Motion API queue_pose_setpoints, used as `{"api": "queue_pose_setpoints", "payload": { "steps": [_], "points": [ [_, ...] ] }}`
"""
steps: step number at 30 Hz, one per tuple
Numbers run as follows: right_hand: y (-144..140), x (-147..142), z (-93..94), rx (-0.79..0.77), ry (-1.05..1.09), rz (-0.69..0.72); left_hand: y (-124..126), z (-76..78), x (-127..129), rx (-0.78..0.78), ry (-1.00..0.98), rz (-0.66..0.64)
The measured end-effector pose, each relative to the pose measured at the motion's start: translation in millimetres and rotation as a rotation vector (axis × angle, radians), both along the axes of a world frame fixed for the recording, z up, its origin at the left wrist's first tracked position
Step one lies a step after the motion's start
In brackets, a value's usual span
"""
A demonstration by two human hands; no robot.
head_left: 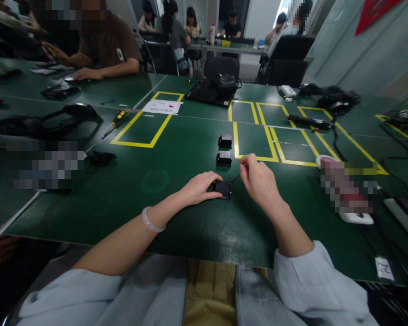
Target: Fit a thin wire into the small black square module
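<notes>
My left hand (204,188) lies on the green table with thumb and fingers closed round the sides of a small black box-shaped unit (222,189). A thin dark cable (236,178) runs from that unit's upper right side up to my right hand (256,179), whose thumb and fingertips pinch it. My right hand is just right of the unit, slightly raised. Straight ahead, two similar units stand one behind the other: a nearer black unit (224,158) and a farther black unit (225,141). Part of the held unit is hidden by my left fingers.
Yellow tape rectangles (255,158) mark the table (177,217). A black tray (207,93) with a dark device is at the back. A phone-like item (347,190) with cables lies right. A yellow-black tool (119,117) lies left. Across the table sits a co-worker (110,43).
</notes>
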State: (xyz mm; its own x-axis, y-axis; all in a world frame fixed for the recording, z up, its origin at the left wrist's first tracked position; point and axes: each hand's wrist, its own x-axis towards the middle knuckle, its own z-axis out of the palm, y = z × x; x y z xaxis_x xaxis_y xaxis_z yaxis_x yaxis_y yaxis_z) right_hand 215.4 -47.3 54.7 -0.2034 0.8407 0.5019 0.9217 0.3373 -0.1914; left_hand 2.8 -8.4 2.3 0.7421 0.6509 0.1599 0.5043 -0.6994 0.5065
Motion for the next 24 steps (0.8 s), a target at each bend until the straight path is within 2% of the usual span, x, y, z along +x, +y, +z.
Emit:
{"api": "queue_pose_setpoints", "payload": {
  "steps": [8,24],
  "points": [
    [-6.4,-1.7,-0.1,0.091,0.020,0.015,1.6,-0.1,-2.0,0.003,0.005,-0.013],
    [-1.4,-0.6,5.3,0.022,-0.066,-0.009,1.6,-1.2,-2.2,-0.033,-0.033,-0.034]
  ]
}}
